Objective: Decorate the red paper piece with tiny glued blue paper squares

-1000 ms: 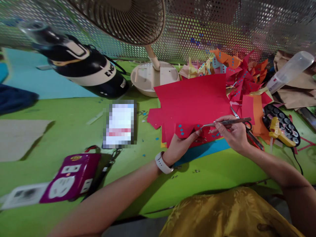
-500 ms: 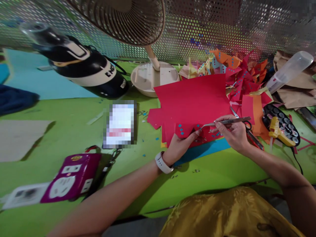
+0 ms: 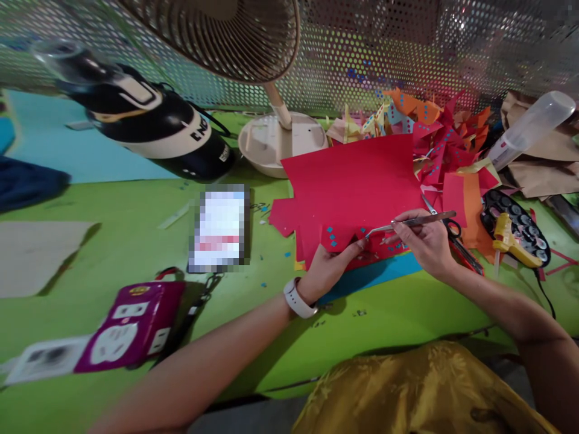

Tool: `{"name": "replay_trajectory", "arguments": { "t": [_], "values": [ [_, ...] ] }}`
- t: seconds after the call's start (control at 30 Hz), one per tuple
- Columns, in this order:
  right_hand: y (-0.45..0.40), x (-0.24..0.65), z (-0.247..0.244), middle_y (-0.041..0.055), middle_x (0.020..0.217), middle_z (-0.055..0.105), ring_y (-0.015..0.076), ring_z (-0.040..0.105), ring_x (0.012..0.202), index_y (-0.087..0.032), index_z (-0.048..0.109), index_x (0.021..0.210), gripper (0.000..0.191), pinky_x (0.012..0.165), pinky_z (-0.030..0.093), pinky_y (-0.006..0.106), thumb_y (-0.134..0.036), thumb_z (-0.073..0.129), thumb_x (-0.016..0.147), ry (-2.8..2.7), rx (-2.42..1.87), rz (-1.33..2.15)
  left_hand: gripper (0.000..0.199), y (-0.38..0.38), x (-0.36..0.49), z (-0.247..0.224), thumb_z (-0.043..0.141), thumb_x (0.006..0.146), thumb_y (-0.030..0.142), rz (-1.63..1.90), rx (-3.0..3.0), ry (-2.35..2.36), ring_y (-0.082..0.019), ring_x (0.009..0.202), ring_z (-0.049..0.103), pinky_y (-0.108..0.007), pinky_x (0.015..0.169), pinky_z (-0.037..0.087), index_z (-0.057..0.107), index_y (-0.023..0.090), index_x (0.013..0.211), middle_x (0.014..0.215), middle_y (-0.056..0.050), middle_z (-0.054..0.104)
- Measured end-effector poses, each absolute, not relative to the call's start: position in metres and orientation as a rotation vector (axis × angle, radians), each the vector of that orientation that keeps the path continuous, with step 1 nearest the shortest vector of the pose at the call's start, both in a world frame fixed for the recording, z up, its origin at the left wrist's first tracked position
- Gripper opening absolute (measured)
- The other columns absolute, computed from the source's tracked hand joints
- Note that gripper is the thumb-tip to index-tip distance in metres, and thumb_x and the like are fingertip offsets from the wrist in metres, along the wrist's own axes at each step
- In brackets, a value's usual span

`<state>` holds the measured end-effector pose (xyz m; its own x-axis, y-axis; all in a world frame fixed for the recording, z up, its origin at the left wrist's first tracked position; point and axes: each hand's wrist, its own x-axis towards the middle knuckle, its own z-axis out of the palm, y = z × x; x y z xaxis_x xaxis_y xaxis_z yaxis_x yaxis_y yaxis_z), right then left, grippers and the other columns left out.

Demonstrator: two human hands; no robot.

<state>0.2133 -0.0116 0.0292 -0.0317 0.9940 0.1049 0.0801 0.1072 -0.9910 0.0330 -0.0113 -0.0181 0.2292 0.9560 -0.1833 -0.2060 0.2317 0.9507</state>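
Between the thumb and fingers of my left hand (image 3: 332,265) is a small red paper piece (image 3: 341,234) with blue diamond-shaped bits on it. My right hand (image 3: 427,244) is closed around metal tweezers (image 3: 407,223), whose thin tips point left and reach the red piece beside my left thumb. Whether the tips pinch a blue bit I cannot tell. Under both hands lie large red sheets (image 3: 353,187), over a blue sheet (image 3: 375,276). More small blue bits (image 3: 398,246) are scattered on the red paper near my right hand.
Scissors (image 3: 452,228) and a yellow glue gun (image 3: 509,238) lie to the right. Cut, dotted paper pieces (image 3: 446,129) pile up behind. A fan base (image 3: 307,144), a black bottle (image 3: 167,129), a phone (image 3: 219,229) and a purple pouch (image 3: 136,319) stand or lie leftward.
Very little differs. The tweezers and my right hand have shifted slightly to the left, with the tips still at the red piece. My left hand stays in place.
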Motion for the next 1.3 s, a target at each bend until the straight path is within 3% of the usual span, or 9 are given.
{"name": "replay_trajectory", "arguments": {
  "t": [0.2, 0.7, 1.0, 1.3],
  "values": [
    [-0.009, 0.215, 0.025, 0.0006, 0.067, 0.068, 0.0155, 0.071, 0.06, -0.018, 0.057, 0.085, 0.027, 0.051, 0.052, 0.022, -0.042, 0.066, 0.079, -1.329, -1.21, 1.128, 0.021, -0.011, 0.032, -0.02, 0.071, 0.075, 0.036, 1.013, 0.988, 0.968, -0.019, 0.072, 0.068, -0.037, 0.074, 0.06, 0.068, 0.016, 0.08, 0.077, -0.003, 0.071],
    [-0.008, 0.216, 0.026, -0.0008, 0.07, 0.068, 0.0144, 0.069, 0.056, -0.019, 0.057, 0.083, 0.028, 0.056, 0.057, 0.025, -0.044, 0.069, 0.076, -1.248, -1.175, 1.156, 0.02, -0.011, 0.032, -0.018, 0.074, 0.072, 0.035, 1.009, 0.921, 0.978, -0.018, 0.07, 0.068, -0.035, 0.074, 0.06, 0.068, 0.017, 0.078, 0.076, -0.001, 0.07],
    [-0.005, 0.241, 0.051, -0.0006, 0.074, 0.07, 0.0167, 0.072, 0.066, -0.023, 0.058, 0.09, 0.021, 0.056, 0.058, 0.026, -0.041, 0.065, 0.083, -1.253, -1.152, 0.866, 0.022, -0.009, 0.031, -0.017, 0.076, 0.071, 0.035, 1.033, 0.953, 0.986, -0.015, 0.06, 0.066, -0.028, 0.062, 0.059, 0.066, 0.015, 0.072, 0.066, -0.002, 0.068],
    [-0.03, 0.263, 0.042, 0.0018, 0.068, 0.069, 0.0174, 0.07, 0.06, -0.02, 0.06, 0.086, 0.023, 0.052, 0.057, 0.027, -0.042, 0.066, 0.081, -1.484, -1.359, 1.001, 0.021, -0.008, 0.033, -0.023, 0.077, 0.07, 0.034, 1.122, 0.984, 1.04, -0.019, 0.078, 0.069, -0.035, 0.078, 0.059, 0.07, 0.016, 0.08, 0.083, -0.005, 0.074]
  ]
}}
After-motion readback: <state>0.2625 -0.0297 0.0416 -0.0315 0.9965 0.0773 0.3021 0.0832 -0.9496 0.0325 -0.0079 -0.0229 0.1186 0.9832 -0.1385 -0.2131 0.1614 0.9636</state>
